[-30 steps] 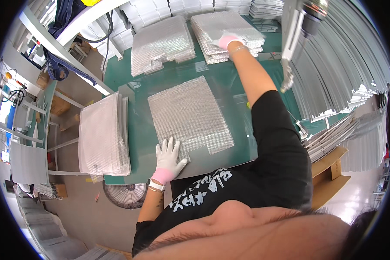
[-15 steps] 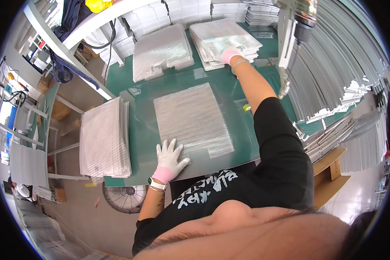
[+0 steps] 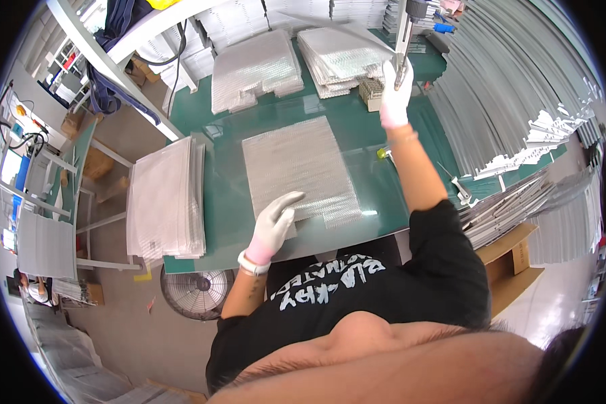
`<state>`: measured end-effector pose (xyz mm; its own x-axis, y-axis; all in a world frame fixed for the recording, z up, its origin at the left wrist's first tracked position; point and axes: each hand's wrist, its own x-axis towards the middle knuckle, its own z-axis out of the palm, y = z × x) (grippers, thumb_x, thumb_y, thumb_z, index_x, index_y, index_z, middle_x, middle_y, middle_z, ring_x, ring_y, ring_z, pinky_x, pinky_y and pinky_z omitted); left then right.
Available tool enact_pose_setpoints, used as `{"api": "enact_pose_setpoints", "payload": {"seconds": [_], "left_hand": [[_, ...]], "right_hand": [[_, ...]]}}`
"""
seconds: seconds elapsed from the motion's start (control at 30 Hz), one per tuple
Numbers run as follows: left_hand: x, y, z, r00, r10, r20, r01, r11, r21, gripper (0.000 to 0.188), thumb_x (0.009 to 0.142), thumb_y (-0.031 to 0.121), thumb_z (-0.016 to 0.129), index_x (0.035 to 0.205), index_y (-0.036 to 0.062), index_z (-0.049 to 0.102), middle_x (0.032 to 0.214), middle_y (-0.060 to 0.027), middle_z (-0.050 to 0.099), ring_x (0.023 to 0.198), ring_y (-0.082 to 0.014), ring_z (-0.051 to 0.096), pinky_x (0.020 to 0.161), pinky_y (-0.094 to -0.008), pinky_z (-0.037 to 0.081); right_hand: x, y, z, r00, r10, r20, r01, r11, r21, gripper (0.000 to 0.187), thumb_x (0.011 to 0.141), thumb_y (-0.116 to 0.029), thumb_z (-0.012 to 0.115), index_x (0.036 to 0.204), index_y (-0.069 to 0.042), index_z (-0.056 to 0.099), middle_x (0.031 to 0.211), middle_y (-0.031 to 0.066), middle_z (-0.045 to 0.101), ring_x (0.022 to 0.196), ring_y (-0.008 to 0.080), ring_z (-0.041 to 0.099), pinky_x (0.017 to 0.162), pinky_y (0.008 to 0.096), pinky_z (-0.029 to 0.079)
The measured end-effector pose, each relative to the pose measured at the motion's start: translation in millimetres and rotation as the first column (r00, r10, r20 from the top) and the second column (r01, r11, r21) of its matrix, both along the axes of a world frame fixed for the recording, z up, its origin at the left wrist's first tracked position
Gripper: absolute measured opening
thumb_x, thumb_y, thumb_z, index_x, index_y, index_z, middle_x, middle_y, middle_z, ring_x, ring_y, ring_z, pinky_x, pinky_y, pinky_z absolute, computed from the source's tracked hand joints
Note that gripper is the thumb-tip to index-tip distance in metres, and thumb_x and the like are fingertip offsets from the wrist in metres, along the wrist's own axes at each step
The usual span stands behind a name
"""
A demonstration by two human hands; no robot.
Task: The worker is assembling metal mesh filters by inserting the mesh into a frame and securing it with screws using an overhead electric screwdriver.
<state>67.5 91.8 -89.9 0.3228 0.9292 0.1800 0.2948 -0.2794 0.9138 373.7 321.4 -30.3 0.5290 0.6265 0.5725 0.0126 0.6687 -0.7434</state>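
Note:
A translucent bubble-wrap bag (image 3: 299, 161) lies flat on the green-topped table (image 3: 225, 202), its near edge notched. My left hand (image 3: 273, 225), in a white glove with a pink cuff, rests over its near edge, fingers stretched and thumb apart; it is open. Farther off, my gloved right hand (image 3: 394, 94) closes round the metal lower end of a hanging tool (image 3: 402, 47); the tool's exact kind cannot be made out. Beside that hand sits a small beige ribbed block (image 3: 370, 94), near a stack of bubble-wrap bags (image 3: 343, 50).
Another bag stack (image 3: 256, 67) stands at the back, and one more (image 3: 165, 202) hangs over the left edge. Long grey-white panels (image 3: 518, 87) crowd the right side. A small yellow-green item (image 3: 384, 153) and a white-handled tool (image 3: 461, 190) lie at right. A floor fan (image 3: 196, 293) stands below.
My right hand has left the far bag stack and now grips the hanging tool, which has swung left. My left hand has slid slightly up and right, its fingers closer together. The beige block now shows.

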Motion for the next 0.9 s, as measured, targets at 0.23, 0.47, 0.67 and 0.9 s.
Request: {"api": "enact_pose_setpoints", "payload": {"seconds": [0.23, 0.47, 0.67, 0.9], "left_hand": [[81, 6, 25, 0.505, 0.256, 0.824, -0.214, 0.962, -0.167, 0.039, 0.100, 0.009, 0.051, 0.137, -0.0023, 0.048, 0.124, -0.0157, 0.061, 0.116, -0.0218, 0.058, 0.101, -0.0312, 0.045], [-18, -12, 5, 0.719, 0.381, 0.582, -0.267, 0.924, -0.275, 0.055, 0.093, 0.004, 0.058, 0.144, 0.0005, 0.037, 0.113, -0.0144, 0.065, 0.090, -0.0154, 0.065, 0.074, -0.0246, 0.053], [-9, -15, -18, 0.766, 0.608, -0.210, -0.579, 0.794, 0.187, 0.084, 0.077, 0.019, 0.080, 0.147, 0.0039, 0.035, 0.112, -0.0140, 0.061, 0.088, -0.0213, 0.061, 0.077, -0.0312, 0.051], [-15, -5, -40, 0.598, 0.521, -0.609, -0.483, 0.840, 0.246, 0.087, 0.073, 0.034, 0.081, 0.143, 0.0049, 0.040, 0.104, -0.0169, 0.060, 0.095, -0.0330, 0.061, 0.083, -0.0399, 0.050]], "right_hand": [[-77, -218, -39, 0.609, 0.193, 0.769, -0.056, 0.978, -0.201, 0.096, 0.060, -0.040, 0.086, 0.140, -0.008, 0.045, 0.148, 0.0329, 0.025, 0.141, 0.0526, 0.018, 0.114, 0.0607, 0.018], [-19, -230, 17, 0.577, 0.387, 0.719, 0.125, 0.828, -0.547, 0.075, 0.078, -0.019, 0.075, 0.145, -0.006, 0.041, 0.126, 0.0290, 0.053, 0.111, 0.0403, 0.055, 0.098, 0.0413, 0.043], [-24, -215, -52, 0.574, 0.495, 0.652, 0.048, 0.775, -0.631, 0.076, 0.081, -0.018, 0.071, 0.147, -0.005, 0.036, 0.097, 0.0211, 0.067, 0.079, 0.0335, 0.066, 0.076, 0.0362, 0.052], [-37, -199, -88, 0.473, 0.528, 0.705, 0.162, 0.734, -0.659, 0.075, 0.082, -0.029, 0.070, 0.146, -0.006, 0.037, 0.104, 0.0216, 0.066, 0.094, 0.0376, 0.065, 0.083, 0.0426, 0.051]]}}
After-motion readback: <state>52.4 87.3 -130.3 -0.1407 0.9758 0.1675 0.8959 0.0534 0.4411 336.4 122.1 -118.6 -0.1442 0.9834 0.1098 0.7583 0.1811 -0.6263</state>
